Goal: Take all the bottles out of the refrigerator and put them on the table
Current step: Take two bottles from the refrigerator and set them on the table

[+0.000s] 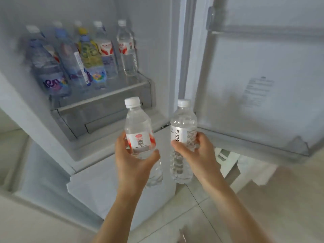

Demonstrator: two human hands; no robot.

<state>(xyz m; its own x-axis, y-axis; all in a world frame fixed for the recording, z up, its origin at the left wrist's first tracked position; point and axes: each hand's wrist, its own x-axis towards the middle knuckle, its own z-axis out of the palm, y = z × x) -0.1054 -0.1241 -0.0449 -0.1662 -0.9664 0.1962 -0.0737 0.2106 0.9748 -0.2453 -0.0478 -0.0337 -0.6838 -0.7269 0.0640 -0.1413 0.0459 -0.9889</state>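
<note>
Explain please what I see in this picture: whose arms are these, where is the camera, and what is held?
No machine is here. A person wears one camera on the head, and it looks forward and down at their own two bare arms. The left hand grips a clear water bottle with a red label. The right hand grips a second clear bottle with a grey label. Both bottles are upright with white caps on. Behind them is an open fridge; its door is swung to the right. On the shelf more bottles stand in a blurry row. No table is in view.
</note>
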